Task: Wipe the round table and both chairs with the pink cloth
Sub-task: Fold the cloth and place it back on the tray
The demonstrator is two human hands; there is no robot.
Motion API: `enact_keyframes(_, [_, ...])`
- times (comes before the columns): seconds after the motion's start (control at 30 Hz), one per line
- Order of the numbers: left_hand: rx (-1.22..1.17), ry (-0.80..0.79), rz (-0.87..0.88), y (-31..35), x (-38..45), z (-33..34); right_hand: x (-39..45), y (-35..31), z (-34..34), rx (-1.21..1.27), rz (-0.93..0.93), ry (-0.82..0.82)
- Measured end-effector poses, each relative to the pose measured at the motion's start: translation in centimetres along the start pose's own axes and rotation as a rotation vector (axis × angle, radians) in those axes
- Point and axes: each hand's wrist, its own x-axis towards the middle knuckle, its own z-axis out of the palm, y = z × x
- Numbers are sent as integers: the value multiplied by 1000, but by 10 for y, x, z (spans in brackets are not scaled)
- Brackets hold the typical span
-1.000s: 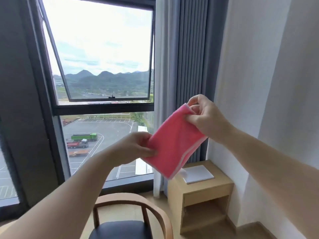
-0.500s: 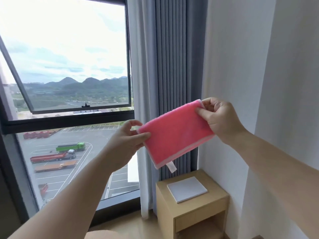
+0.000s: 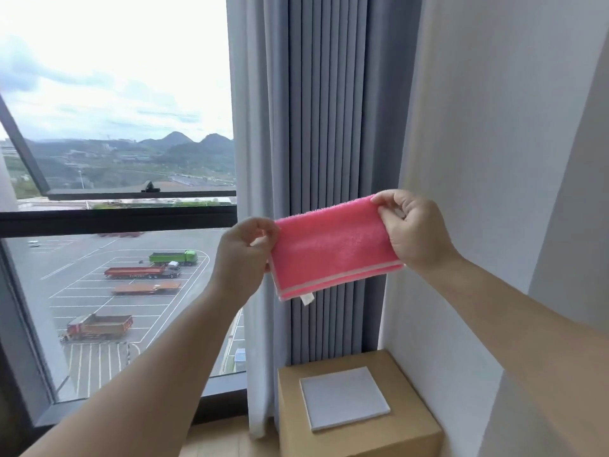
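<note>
The pink cloth (image 3: 329, 247) is folded into a flat rectangle and held up in the air in front of the grey curtain. My left hand (image 3: 242, 255) pinches its left edge. My right hand (image 3: 413, 230) pinches its upper right corner. A small white tag hangs from the cloth's lower edge. The round table and both chairs are out of view.
A small wooden side table (image 3: 405, 433) with a white square pad (image 3: 344, 399) stands in the corner below the cloth. The grey curtain (image 3: 329, 127) hangs behind it, a large window (image 3: 115, 192) is at left, and a white wall (image 3: 494, 127) at right.
The view has swung right and up, so the wooden chair dropped out of sight. Both hands have spread the cloth from a slanted hold into a wider, more level rectangle.
</note>
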Motion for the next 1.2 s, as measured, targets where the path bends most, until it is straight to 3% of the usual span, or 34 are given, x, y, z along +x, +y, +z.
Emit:
enact_keyframes(0.13, [120, 19, -62, -42, 35, 21, 17, 61, 18, -40, 48, -103])
enact_keyframes(0.33, [253, -248, -171, -140, 118, 40, 64, 175, 64, -87, 226, -399])
enact_keyframes(0.63, [526, -458, -297, -325, 204, 78, 79, 349, 142, -271, 460, -572])
enact_keyframes(0.8, [672, -507, -451, -434, 182, 95, 27, 455, 182, -350, 575, -751])
enact_keyframes(1.2, [893, -633, -874, -721, 37, 136, -182, 696, 284, -431, 796, -1280])
